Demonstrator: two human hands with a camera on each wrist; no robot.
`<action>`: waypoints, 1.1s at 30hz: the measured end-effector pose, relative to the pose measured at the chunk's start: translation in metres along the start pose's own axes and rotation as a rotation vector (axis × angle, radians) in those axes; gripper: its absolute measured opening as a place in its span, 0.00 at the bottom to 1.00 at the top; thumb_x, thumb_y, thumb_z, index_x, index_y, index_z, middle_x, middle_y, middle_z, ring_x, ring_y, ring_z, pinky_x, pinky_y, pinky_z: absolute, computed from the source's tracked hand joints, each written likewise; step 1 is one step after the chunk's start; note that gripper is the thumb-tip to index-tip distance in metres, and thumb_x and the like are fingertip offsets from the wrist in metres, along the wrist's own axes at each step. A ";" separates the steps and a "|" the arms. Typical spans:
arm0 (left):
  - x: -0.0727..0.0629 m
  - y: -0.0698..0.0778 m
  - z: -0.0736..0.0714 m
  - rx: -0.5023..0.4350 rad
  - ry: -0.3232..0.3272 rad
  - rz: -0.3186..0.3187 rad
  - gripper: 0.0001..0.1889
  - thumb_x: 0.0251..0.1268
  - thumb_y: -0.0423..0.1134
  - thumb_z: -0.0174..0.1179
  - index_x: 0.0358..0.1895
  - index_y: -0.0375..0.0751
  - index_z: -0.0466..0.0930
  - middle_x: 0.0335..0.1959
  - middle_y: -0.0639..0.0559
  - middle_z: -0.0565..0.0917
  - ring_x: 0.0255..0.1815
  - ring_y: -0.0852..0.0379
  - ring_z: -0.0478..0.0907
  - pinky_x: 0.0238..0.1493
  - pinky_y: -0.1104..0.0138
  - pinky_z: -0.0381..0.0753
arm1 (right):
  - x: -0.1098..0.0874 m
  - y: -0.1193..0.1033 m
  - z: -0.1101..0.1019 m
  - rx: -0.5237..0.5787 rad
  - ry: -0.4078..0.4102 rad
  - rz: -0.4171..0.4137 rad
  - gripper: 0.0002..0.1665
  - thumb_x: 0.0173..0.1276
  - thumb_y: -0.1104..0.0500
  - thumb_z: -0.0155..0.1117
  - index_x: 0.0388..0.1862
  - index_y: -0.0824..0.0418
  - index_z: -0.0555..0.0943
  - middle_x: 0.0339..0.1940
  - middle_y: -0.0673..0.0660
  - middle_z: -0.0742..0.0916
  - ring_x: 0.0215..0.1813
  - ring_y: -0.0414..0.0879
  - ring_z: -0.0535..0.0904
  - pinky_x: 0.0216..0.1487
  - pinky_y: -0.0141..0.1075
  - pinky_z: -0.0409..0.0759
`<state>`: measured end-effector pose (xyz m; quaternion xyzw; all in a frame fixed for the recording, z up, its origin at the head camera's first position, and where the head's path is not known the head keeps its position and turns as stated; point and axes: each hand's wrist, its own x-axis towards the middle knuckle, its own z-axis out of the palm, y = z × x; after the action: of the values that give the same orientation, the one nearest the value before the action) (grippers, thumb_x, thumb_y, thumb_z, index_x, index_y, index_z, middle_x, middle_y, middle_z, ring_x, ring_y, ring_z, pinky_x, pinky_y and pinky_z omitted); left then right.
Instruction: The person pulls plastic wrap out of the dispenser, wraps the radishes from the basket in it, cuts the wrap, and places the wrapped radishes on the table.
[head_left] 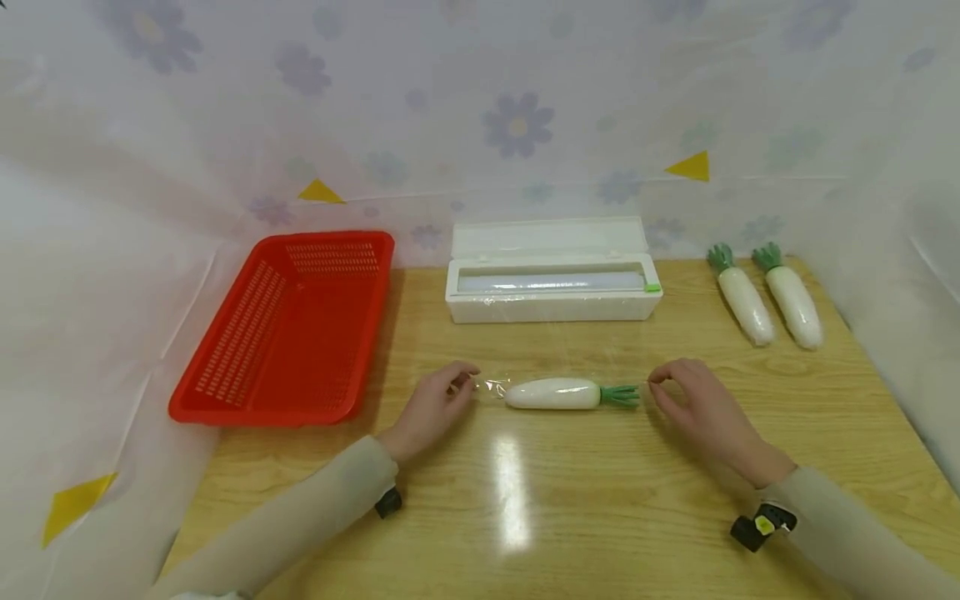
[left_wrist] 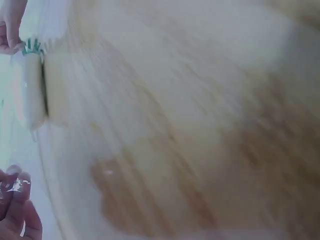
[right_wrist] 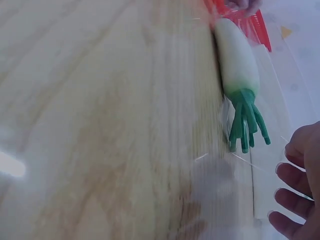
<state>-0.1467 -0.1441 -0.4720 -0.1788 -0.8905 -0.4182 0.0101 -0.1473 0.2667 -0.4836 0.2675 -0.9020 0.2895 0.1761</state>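
Note:
A white radish (head_left: 553, 393) with a green leafy top (head_left: 619, 396) lies crosswise between the two hands, clear cling film (head_left: 495, 387) around it. At its root end my left hand (head_left: 438, 408) pinches the bunched film; shiny film shows at the fingertips in the left wrist view. Past the leaves, my right hand (head_left: 708, 412) pinches the film's other side between thumb and forefinger. A thin line of film runs to these fingertips in the right wrist view, where the radish (right_wrist: 237, 57) points its leaves toward the hand.
Behind the radish stands a white film dispenser box (head_left: 553, 310), lid raised, with a roll (head_left: 551, 282) inside. A red plastic basket (head_left: 300, 412) sits at the left. Two more radishes (head_left: 746, 304) (head_left: 795, 307) lie at the back right of the wooden table (head_left: 600, 517).

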 end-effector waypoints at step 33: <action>0.004 0.018 0.021 0.451 0.098 0.469 0.12 0.71 0.36 0.65 0.54 0.40 0.86 0.51 0.47 0.85 0.56 0.48 0.79 0.59 0.54 0.76 | 0.025 -0.017 0.017 -0.102 0.029 -0.388 0.23 0.85 0.51 0.48 0.45 0.66 0.85 0.41 0.58 0.86 0.46 0.56 0.80 0.48 0.52 0.76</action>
<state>-0.1418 -0.1166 -0.4718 -0.3520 -0.8938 -0.2046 0.1882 -0.1601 0.2357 -0.4775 0.4228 -0.8444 0.2077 0.2550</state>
